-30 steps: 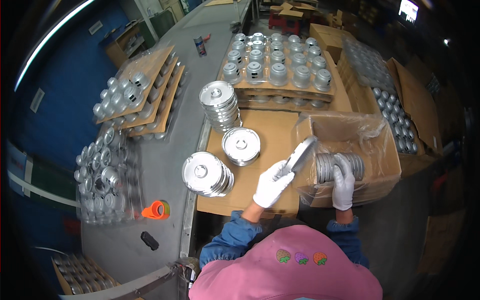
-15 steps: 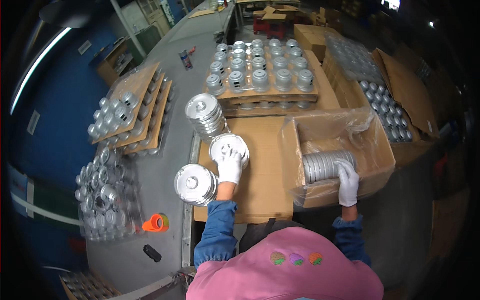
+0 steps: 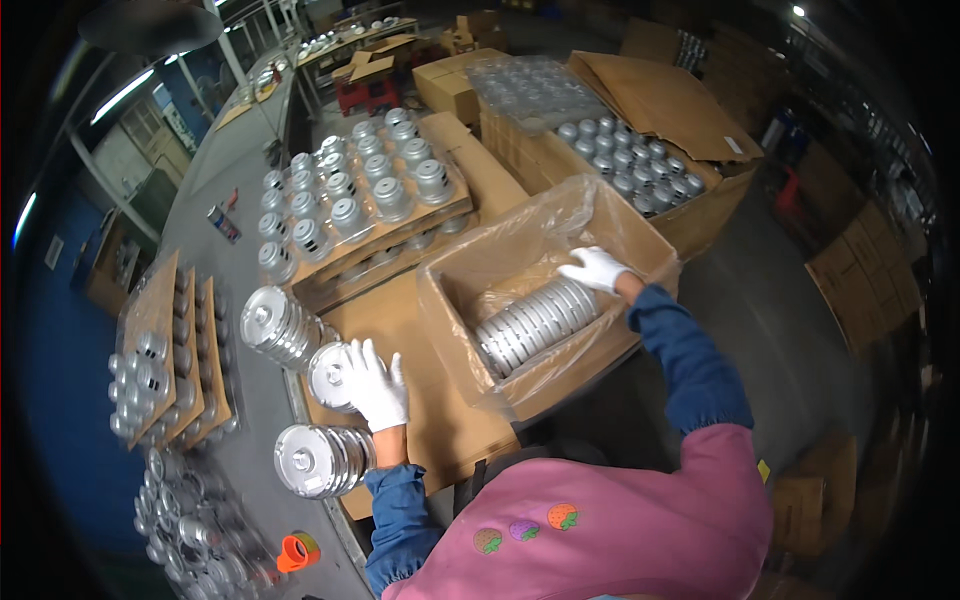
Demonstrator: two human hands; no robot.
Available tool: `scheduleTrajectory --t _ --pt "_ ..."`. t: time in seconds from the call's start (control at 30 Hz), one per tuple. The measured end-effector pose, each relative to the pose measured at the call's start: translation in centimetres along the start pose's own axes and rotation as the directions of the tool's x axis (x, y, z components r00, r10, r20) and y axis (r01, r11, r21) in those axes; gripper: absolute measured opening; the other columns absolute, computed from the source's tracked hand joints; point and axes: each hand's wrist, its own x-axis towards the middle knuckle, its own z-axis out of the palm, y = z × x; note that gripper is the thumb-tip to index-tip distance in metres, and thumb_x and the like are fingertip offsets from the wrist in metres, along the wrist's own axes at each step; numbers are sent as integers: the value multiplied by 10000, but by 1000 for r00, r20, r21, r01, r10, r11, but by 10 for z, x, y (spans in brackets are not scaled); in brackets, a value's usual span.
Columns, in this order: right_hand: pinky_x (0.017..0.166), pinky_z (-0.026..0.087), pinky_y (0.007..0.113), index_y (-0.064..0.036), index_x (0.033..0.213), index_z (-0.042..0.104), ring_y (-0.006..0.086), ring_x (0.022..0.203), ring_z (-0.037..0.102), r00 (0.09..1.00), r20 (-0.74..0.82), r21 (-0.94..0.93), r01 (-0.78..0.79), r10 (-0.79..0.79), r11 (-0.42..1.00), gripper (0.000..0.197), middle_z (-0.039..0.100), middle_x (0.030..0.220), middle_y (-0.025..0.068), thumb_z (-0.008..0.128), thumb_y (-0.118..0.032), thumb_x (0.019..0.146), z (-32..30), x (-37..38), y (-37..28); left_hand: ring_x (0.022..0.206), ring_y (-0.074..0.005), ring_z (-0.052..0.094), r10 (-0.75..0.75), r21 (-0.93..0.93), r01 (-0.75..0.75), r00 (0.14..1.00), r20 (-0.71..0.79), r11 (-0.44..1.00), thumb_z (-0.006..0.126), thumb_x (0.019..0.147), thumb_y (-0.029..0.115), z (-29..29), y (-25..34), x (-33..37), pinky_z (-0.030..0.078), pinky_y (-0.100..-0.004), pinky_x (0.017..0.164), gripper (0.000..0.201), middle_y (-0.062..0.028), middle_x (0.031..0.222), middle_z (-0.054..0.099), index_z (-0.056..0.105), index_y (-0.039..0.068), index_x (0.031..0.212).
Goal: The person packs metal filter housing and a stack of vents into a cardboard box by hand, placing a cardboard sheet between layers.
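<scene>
My left hand (image 3: 376, 390), in a white glove, has its fingers spread beside and partly over the middle stack of silver metal discs (image 3: 328, 377); whether it touches them I cannot tell. A taller stack of discs (image 3: 272, 316) leans just beyond, and another stack (image 3: 306, 462) stands nearer to me. On the right, my gloved right hand (image 3: 598, 270) is inside a plastic-lined cardboard box (image 3: 458, 352), at the far end of a row of discs (image 3: 538, 326) lying on edge. Its fingers reach out loosely, with nothing visible in them.
Behind the stacks, a tray of silver motor-like housings (image 3: 345, 215) sits on cardboard. A larger open carton (image 3: 690, 215) holds more housings. Stacked trays (image 3: 180, 360), loose clear packaging (image 3: 195, 520), an orange tape dispenser (image 3: 298, 551) and a spray can (image 3: 224, 224) are on the grey bench.
The view has swung right. My right hand has moved from the near side of the disc row to its far end. My left hand has drawn back from the disc's centre, fingers spreading.
</scene>
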Motion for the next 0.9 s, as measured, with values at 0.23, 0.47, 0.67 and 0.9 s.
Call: scheduleTrajectory --t 0.23,0.47,0.67,0.9 --pt "1068 306 388 45 1378 328 374 1302 358 919 374 -188 -55 123 981 1099 331 1418 254 596 -724 640 29 36 4 1171 -376 476 486 -441 -391 865 122 808 649 803 249 -11 139 55 409 -463 948 370 -141 1160 578 581 44 1104" --pt "1015 378 389 26 1331 414 368 1235 443 922 385 -51 72 -47 996 950 430 1348 256 676 -587 654 48 62 26 1246 -350 411 761 -588 -483 440 477 648 574 810 301 79 212 50 379 -449 995 484 -132 1313 473 518 89 1241" --pt "1003 385 407 35 1282 464 374 1199 471 948 318 -57 34 -14 998 879 473 1307 250 681 -560 674 35 60 30 1232 -335 434 766 -550 -534 411 494 642 572 800 281 101 211 44 397 -425 990 495 -110 1340 463 513 98 1256" --pt "835 502 403 -15 1103 638 332 982 630 968 252 -163 39 3 986 735 632 1088 214 731 -521 579 40 47 35 1178 -323 483 799 -643 -483 443 405 594 589 745 246 97 219 49 436 -446 917 443 -97 1267 527 563 158 1179"
